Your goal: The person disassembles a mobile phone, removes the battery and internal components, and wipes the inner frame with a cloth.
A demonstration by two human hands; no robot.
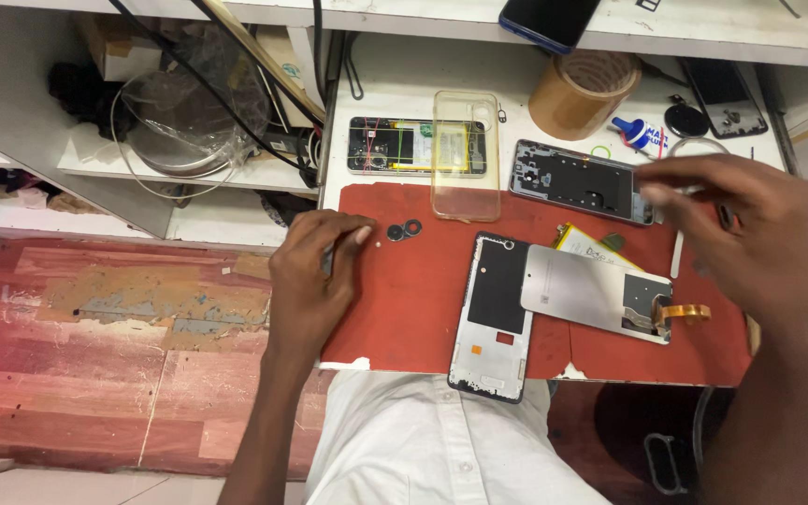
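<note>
- Left hand (315, 271) is resting on the red mat's (404, 309) left edge, fingers (353, 234) curled narrow, pinching a thin tool just beside two lens rings (403, 229).
- Right hand (750, 234) is hovering blurred over the mat's right side, fingers (666, 187) bunched near the grey frame (577, 180); what they are holding cannot be told.

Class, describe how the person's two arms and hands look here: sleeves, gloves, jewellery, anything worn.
Both forearms are bare, with no sleeves reaching them. The left hand and right hand wear no gloves, and no rings or watch show. A white buttoned shirt covers the torso.
</note>
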